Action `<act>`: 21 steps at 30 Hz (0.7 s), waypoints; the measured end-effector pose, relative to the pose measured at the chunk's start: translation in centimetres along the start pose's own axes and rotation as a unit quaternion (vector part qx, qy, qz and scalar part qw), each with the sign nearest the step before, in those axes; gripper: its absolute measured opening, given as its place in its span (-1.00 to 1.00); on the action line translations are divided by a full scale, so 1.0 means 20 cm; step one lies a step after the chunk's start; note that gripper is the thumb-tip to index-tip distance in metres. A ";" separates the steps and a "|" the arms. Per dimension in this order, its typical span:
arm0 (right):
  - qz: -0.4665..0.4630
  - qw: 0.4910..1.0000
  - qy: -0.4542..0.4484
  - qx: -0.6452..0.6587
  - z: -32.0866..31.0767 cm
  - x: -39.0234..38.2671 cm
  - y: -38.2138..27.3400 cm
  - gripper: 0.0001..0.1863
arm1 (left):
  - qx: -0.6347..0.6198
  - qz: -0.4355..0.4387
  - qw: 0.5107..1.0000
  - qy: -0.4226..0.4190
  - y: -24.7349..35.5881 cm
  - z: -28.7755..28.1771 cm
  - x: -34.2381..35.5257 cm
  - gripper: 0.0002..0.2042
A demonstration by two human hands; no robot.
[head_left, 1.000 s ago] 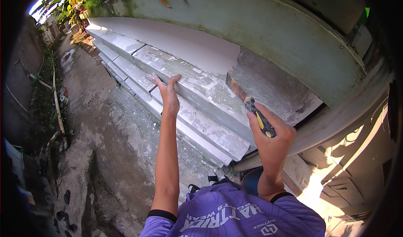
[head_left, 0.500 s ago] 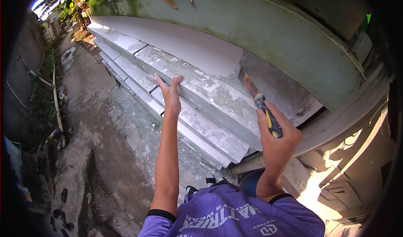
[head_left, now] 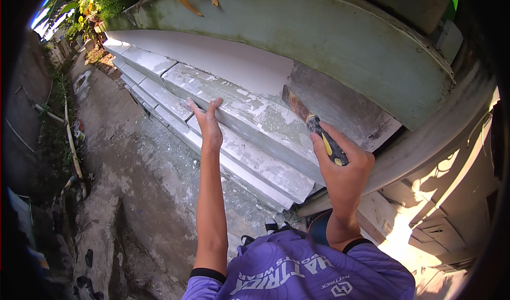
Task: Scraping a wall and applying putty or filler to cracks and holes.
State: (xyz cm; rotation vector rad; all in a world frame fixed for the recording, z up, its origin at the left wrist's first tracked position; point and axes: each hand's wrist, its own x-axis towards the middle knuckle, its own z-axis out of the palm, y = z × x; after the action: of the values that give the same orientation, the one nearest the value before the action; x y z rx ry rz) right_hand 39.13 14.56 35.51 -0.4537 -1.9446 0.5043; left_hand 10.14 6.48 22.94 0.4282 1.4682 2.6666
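Observation:
My right hand (head_left: 342,164) grips the black and yellow handle of a scraper (head_left: 319,132). Its rusty flat blade lies against the grey, bare patch of a wall (head_left: 340,106) beside smooth white plaster. My left hand (head_left: 209,123) rests flat, fingers together, on a stepped white moulding ledge (head_left: 249,119) with flaking paint, to the left of the scraper.
A pale green upper wall band (head_left: 319,29) runs above the plaster. The stepped moulding runs away to the upper left toward plants (head_left: 101,2). A rough concrete path (head_left: 138,183) with debris and sticks lies on the left. Sunlit slabs (head_left: 425,225) lie at the right.
The scraper and my right hand have shifted slightly up and along the wall. My left hand has slid a little further along the moulding ledge.

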 end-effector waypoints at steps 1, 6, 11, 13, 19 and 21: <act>0.017 1.000 0.000 -0.004 -0.04 -0.02 -0.01 -0.78 | -0.006 -0.005 1.000 0.000 0.01 0.00 -0.01 0.11; 0.014 0.999 0.025 -0.021 -0.01 0.01 -0.02 -0.78 | -0.008 0.007 1.000 0.004 0.00 0.02 0.00 0.11; -0.003 1.000 0.014 -0.001 -0.04 0.00 -0.02 -0.77 | -0.016 -0.001 1.000 -0.007 0.01 0.01 0.00 0.12; 0.000 0.999 0.052 -0.002 -0.08 -0.03 -0.04 -0.78 | -0.006 0.007 1.000 0.005 -0.02 -0.02 0.03 0.10; -0.002 0.999 0.031 -0.012 0.02 0.04 0.02 -0.79 | 0.009 0.006 1.000 0.005 0.00 0.03 0.02 0.11; 0.003 1.000 0.027 -0.012 -0.01 0.01 -0.01 -0.79 | 0.004 0.003 1.000 -0.004 0.00 -0.01 0.01 0.13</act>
State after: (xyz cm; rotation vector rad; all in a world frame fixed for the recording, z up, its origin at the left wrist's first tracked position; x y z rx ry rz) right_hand 39.18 14.63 35.88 -0.4833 -1.8992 0.4680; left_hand 9.89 6.44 22.91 0.4423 1.4793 2.6609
